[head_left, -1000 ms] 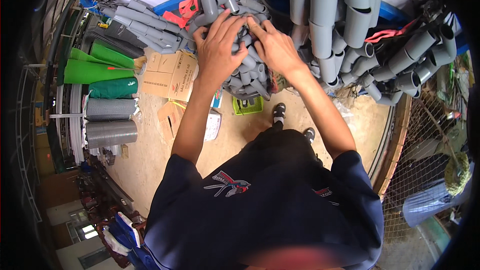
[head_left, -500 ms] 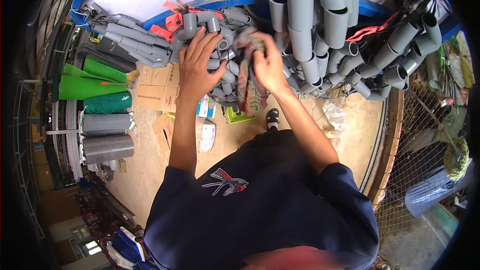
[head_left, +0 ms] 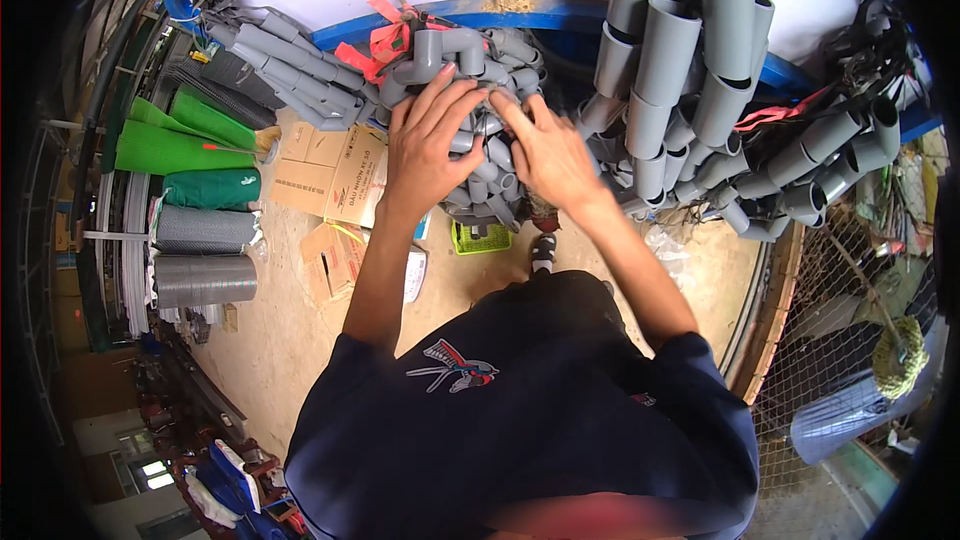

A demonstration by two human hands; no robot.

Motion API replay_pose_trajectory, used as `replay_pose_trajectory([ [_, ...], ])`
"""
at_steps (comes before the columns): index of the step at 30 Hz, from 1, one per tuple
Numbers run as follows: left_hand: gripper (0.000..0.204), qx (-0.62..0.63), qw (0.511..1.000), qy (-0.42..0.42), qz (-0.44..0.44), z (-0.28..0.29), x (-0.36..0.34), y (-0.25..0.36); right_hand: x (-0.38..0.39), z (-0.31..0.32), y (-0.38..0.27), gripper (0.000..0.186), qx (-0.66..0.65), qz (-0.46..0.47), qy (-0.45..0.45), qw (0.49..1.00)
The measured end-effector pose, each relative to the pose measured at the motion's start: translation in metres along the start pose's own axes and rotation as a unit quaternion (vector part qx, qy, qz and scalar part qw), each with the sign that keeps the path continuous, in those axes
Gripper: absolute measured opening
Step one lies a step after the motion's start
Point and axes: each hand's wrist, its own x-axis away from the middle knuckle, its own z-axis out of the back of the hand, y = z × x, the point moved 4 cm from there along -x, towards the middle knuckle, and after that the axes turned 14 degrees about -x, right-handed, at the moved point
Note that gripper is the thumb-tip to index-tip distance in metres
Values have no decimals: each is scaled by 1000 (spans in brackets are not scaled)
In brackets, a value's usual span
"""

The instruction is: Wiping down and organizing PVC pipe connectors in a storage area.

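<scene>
A bunch of grey plastic pipe fittings [head_left: 490, 175], elbows and short tubes among them, hangs in front of me. My left hand [head_left: 430, 145] lies over its left side, fingers stretched and thumb spread apart. On the right of the same bunch is my right hand [head_left: 550, 155], its fingertips bent down among the fittings close to my left fingers. A dark patterned cloth [head_left: 543, 214] shows below the right palm; most of it is hidden beneath that hand. A grey elbow [head_left: 428, 52] stands above my left fingertips, beside pink ribbon [head_left: 385, 40].
Strings of larger grey tubes [head_left: 665, 70] hang to the right, more grey tubes [head_left: 300, 65] to the left. A blue rail [head_left: 560, 12] runs behind. Cardboard boxes [head_left: 330, 165] and a green basket [head_left: 482, 237] are on the floor; mesh rolls [head_left: 205, 280] stand left, wire netting [head_left: 800, 370] right.
The cloth hung in view from my right hand before; now that hand has come down onto the fittings and covers most of it. The view has shifted, and my left hand stays on the bunch.
</scene>
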Motion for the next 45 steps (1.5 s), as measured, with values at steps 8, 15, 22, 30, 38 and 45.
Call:
replay_pose_trajectory([
  [8,58,-5,1000,3,6,-2,2,-9,-19,-2,19,81,8,-72,-183,980],
  [15,66,14,1000,-2,9,-3,7,-16,-28,-24,-19,78,-213,-159,-280,923],
  [22,67,68,997,-15,-20,6,7,-27,-21,-54,-6,78,-400,-173,-235,869],
  [30,60,86,996,10,-4,2,6,-24,46,-36,47,46,-617,-245,185,724],
  [38,59,84,996,-3,-11,4,7,-29,2,-38,71,68,-276,-178,228,917],
  [45,61,128,990,-40,-38,13,9,-40,-18,-56,114,68,-310,-183,199,912],
])
